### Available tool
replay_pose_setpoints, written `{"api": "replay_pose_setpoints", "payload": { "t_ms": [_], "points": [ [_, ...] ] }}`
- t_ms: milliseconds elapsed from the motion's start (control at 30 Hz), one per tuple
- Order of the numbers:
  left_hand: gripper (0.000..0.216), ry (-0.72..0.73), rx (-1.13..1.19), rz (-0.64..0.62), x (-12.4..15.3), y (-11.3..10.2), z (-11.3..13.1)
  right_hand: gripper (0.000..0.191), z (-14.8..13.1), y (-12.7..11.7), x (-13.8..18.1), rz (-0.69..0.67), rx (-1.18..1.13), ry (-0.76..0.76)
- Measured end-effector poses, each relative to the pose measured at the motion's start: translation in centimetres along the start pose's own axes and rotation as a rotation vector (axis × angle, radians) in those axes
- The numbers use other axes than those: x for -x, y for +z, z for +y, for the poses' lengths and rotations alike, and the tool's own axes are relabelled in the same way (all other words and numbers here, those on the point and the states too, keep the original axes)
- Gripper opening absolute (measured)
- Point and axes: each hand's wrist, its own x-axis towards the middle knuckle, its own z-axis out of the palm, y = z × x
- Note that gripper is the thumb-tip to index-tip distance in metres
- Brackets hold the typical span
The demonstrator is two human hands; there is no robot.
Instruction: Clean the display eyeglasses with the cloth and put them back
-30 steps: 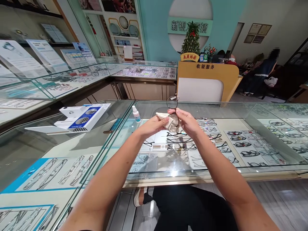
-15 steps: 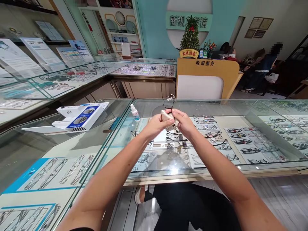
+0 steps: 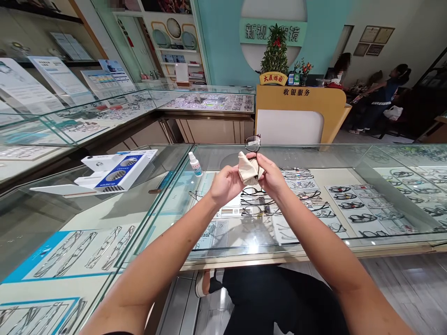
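Note:
My right hand (image 3: 271, 174) grips a pair of dark-rimmed eyeglasses (image 3: 253, 144) above the glass counter; one lens stands up beyond the fingers. A cream cleaning cloth (image 3: 248, 170) lies bunched against the lower part of the glasses and covers it. From the left, my left hand (image 3: 226, 185) holds the cloth's edge with its fingers curled, partly hidden behind it. Left of the hands, a small white spray bottle (image 3: 195, 164) stands upright on the counter.
Under the glass counter top (image 3: 244, 249) lie several rows of eyeglass frames (image 3: 351, 201). An opened white and blue box (image 3: 120, 174) rests on the left counter. Across the room is a cashier desk (image 3: 298, 111), with two people to its right.
The glasses have turned and shifted slightly right in my right hand. My left hand has drawn a little left and down, and more of the cloth now shows.

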Motion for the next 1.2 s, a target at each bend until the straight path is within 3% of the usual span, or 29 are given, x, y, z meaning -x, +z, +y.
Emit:
{"api": "replay_pose_setpoints", "payload": {
  "t_ms": [333, 467, 700, 933, 1200],
  "points": [
    [0.079, 0.016, -0.147, -0.026, 0.4, 0.5, 0.3, 0.059, 0.3, 0.1, 0.0, -0.008, -0.024, -0.003],
    [0.078, -0.002, -0.203, -0.017, 0.4, 0.3, 0.4, 0.059, 0.1, 0.3, 0.2, -0.033, -0.035, -0.013],
    [0.089, 0.019, -0.113, -0.097, 0.7, 0.6, 0.9, 0.058, -0.2, 0.2, 0.3, -0.031, -0.026, -0.005],
    [0.091, 0.046, -0.336, 0.004, 0.5, 0.1, 0.2, 0.057, -0.2, 0.5, 0.5, -0.027, 0.021, -0.001],
    [0.087, 0.119, -0.358, 0.157, 0.5, 1.1, -0.1, 0.062, 0.3, 1.5, 1.1, -0.027, 0.064, -0.032]
  ]
}}
